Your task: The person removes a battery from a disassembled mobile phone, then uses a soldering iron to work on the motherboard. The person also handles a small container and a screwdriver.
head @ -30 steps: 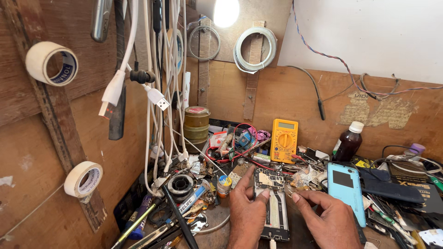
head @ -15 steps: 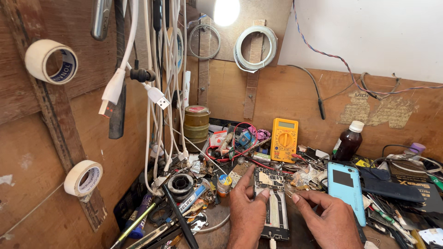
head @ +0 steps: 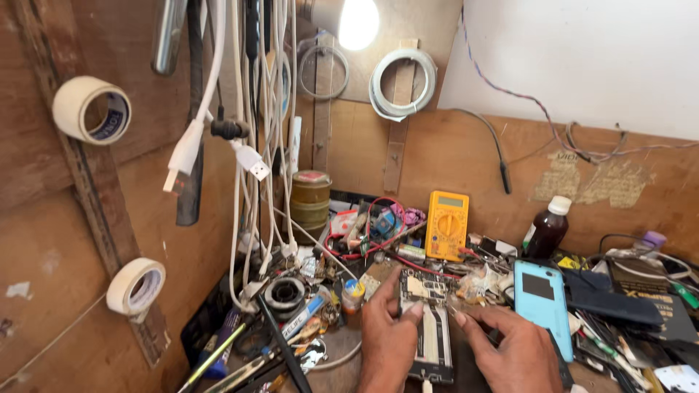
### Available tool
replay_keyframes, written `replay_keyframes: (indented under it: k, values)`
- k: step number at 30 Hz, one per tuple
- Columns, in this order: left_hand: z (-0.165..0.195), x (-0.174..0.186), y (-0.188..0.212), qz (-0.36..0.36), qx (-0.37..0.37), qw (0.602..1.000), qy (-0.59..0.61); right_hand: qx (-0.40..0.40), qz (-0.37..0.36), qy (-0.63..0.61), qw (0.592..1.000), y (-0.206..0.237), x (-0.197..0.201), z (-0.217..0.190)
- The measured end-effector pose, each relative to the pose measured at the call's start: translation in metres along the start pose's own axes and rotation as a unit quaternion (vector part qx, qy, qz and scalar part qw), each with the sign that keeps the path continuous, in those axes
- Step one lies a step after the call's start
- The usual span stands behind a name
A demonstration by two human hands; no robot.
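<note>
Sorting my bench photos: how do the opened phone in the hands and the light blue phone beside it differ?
The opened phone has its back off with the circuit board showing; the light blue phone is closed. The left hand and right hand touch the opened phone; the blue one lies untouched. Both lie flat.

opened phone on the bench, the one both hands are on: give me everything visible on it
The opened phone lies flat on the cluttered bench, back cover off, long axis running away from the person. Upper part shows a dark circuit board with small metal shields and a pale patch; below it a long white panel, likely the battery bay. The left hand grips its left edge, thumb on the board. The right hand touches the right edge near the top. Its lower end is cut off by the frame.
</note>
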State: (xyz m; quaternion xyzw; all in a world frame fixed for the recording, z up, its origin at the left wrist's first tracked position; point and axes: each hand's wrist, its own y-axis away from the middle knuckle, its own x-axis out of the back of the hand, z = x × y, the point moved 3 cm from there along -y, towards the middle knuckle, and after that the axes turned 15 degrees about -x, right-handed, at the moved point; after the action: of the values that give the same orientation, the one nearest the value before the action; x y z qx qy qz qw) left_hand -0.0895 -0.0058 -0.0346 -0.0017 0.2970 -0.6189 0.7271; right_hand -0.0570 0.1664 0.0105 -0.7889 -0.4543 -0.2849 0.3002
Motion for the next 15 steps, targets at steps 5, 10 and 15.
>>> replay_keyframes:
  k: [5,10,15]
  values:
    - [0.0,0.001,-0.003,0.016,0.038,0.998,0.052,0.037,0.033,0.015,0.999,0.008,0.0,-0.009]
    - [-0.001,0.003,-0.005,0.016,0.012,0.992,0.128,0.084,0.089,-0.018,0.992,0.014,-0.002,-0.015]
    - [-0.011,0.006,-0.008,0.038,0.059,0.988,0.138,0.127,0.12,-0.071,0.982,0.018,-0.002,-0.014]
